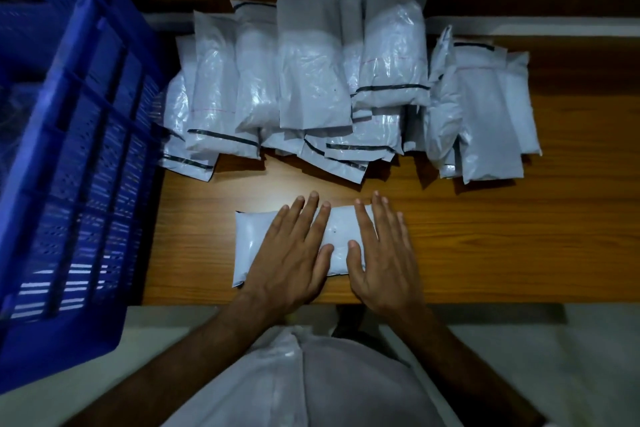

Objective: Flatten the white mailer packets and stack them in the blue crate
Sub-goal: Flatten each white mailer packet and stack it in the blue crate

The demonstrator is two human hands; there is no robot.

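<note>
One white mailer packet (250,246) lies flat on the wooden table near its front edge. My left hand (294,250) presses down on the packet's middle with straight, spread fingers. My right hand (381,253) presses on the packet's right end, fingers straight, reaching past its edge onto the wood. A pile of several white mailer packets (311,80) with dark seal strips lies across the back of the table. The blue crate (69,149) stands at the left, beside the table; its inside is hidden from this angle.
The wooden table (519,236) has bare surface to the right of my hands and between the packet and the pile. Its front edge runs just below my wrists. A pale plastic bag (311,374) sits in front of me, below the table edge.
</note>
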